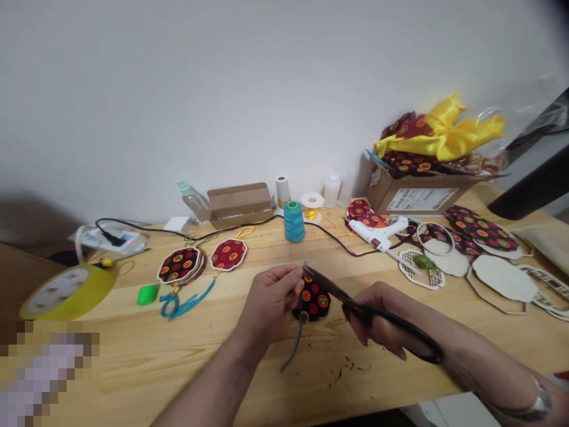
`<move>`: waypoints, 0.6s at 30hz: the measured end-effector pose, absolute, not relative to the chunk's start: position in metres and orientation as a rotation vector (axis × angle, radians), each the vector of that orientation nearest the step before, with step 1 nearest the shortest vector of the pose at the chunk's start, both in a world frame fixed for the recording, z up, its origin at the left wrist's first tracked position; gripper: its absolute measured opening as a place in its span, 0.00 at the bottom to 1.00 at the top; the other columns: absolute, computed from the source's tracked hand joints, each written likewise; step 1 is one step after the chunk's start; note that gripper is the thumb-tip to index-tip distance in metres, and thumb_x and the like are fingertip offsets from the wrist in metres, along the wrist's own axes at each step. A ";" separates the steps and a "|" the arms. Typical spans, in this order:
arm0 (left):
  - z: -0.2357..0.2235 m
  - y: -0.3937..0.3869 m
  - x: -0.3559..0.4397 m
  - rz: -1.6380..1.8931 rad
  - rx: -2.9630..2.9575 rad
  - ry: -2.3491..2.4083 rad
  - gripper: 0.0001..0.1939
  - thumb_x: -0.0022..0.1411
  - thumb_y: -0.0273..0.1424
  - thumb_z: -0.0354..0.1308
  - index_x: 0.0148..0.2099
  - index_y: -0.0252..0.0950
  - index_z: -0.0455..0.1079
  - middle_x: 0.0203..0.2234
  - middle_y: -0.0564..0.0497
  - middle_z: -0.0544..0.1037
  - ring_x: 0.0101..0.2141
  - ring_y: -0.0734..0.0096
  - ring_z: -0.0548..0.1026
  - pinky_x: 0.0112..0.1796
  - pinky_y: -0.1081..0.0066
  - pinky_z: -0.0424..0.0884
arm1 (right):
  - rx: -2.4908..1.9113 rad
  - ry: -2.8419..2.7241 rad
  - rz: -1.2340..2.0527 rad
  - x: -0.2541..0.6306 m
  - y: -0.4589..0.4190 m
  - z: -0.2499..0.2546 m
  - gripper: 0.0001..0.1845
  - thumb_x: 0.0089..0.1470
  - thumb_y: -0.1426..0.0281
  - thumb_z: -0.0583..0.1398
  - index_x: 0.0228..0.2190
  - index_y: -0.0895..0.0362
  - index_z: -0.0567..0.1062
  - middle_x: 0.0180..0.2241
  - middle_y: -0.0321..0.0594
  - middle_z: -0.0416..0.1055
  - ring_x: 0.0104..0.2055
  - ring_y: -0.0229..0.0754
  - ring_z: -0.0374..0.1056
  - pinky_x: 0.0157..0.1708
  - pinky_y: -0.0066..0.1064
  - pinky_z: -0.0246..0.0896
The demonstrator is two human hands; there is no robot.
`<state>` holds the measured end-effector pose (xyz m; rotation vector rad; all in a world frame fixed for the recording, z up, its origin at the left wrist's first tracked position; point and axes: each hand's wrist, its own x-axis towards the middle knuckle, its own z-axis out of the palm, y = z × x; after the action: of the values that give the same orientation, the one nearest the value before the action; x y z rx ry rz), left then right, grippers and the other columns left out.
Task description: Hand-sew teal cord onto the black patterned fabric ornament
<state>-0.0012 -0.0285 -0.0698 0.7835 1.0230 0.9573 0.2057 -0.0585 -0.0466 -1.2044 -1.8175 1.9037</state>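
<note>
My left hand [279, 292] is closed in a pinch at the upper left edge of a small black fabric piece [316, 301] with red and orange flower rounds. A teal cord [292, 351] hangs from the lower side of that piece. Dark-handled scissors [400, 332] are gripped in my right hand [377, 317]. Their blades point up and left, with the tips close to my left fingertips and in front of the fabric. What exactly lies between the blades is too small to make out. Dark scraps [349, 363] lie on the wood below.
A teal thread spool [294, 222] stands behind my hands. To the left lie finished-looking patterned ornaments [180, 265], yellow tape [95, 290] and a green block [147, 295]. At right are a white glue gun [377, 231], pale cut-out frames [502, 279] and a cardboard box [377, 190] of fabric.
</note>
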 end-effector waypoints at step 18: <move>-0.069 -0.025 -0.002 1.063 0.667 1.057 0.14 0.44 0.34 0.65 0.31 0.28 0.73 0.14 0.58 0.63 0.13 0.88 0.52 0.16 0.80 0.43 | -1.968 -2.591 0.380 0.295 -0.057 -0.076 0.07 0.48 0.64 0.56 0.25 0.55 0.68 0.26 0.45 0.70 0.26 0.45 0.66 0.24 0.33 0.53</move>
<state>-0.0022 -0.0250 -0.0686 0.6666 1.0566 1.0629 0.2952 -0.0566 -0.0763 -1.9681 -2.5909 0.3798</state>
